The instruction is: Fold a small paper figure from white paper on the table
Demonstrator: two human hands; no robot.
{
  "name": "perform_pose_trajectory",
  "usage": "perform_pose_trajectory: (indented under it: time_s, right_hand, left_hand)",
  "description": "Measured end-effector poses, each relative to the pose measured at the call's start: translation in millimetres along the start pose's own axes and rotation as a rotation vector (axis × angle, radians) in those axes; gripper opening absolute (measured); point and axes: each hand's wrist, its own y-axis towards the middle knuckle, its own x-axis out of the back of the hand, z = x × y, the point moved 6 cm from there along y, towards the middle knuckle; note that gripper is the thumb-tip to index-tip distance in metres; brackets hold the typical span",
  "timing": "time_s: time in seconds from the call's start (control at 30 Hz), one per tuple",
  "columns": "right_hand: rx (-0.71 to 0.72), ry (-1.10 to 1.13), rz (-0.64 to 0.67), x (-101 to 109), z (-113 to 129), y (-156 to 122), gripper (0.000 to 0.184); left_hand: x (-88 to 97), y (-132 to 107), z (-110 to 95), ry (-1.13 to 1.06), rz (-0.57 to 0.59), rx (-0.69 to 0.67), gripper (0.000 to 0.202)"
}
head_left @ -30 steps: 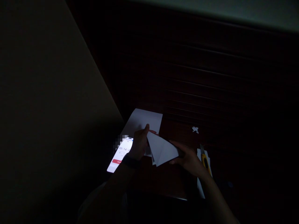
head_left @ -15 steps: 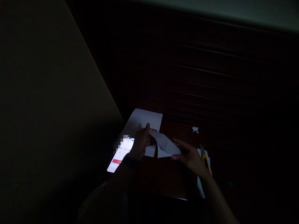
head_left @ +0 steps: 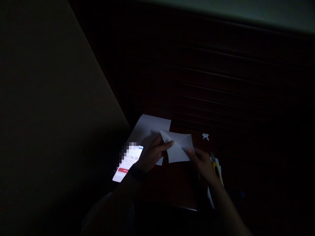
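Note:
Between my hands a creased, roughly square piece of white paper (head_left: pixel 177 152) is held up above the dark table. My left hand (head_left: pixel 155 153) grips its left side, thumb lying on the face of the paper and fingers behind. At the lower right edge my right hand (head_left: pixel 201 161) pinches it, with the thumb in front. Crease lines run across the paper towards its middle. Behind and left of it, a larger white sheet (head_left: pixel 150 126) lies flat, partly covered by my left hand.
A lit phone (head_left: pixel 133 159) showing a timer lies left, beside my left wrist. Small white paper scraps (head_left: pixel 205 137) lie at the right back. A yellow utility knife (head_left: pixel 216 167) rests on white paper (head_left: pixel 210 199) by my right forearm. The dark wooden table (head_left: pixel 169 193) meets a panelled surface behind.
The paper has been turned from a curved, tilted position to face me, opened flatter. My left thumb has moved from pointing upward onto the paper's face; my right hand has shifted slightly.

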Motion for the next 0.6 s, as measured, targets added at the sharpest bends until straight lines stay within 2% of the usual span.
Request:
perform_pose_trajectory:
  time_s: [0.13, 0.27, 0.47, 0.6]
  right_hand:
    - [-0.149, 0.186, -0.041, 1.8, -16.6, 0.6, 0.043]
    - [-0.238, 0.372, -0.058, 1.6, -20.0, 0.3, 0.045]
    - [-0.295, 0.467, 0.134, -3.9, -15.3, -3.8, 0.043]
    - [-0.274, 0.441, 0.153, 0.6, -17.8, -4.3, 0.038]
  left_hand:
    - [1.8, -3.7, 5.5, 0.117, 0.050, 0.061, 0.038]
    - [4.1, -4.2, 8.5, 0.183, 0.066, 0.097, 0.039]
    - [9.4, -5.4, 10.9, 0.293, 0.101, 0.098, 0.035]
    - [13.8, -7.0, 17.3, 0.384, 0.130, 0.180, 0.028]
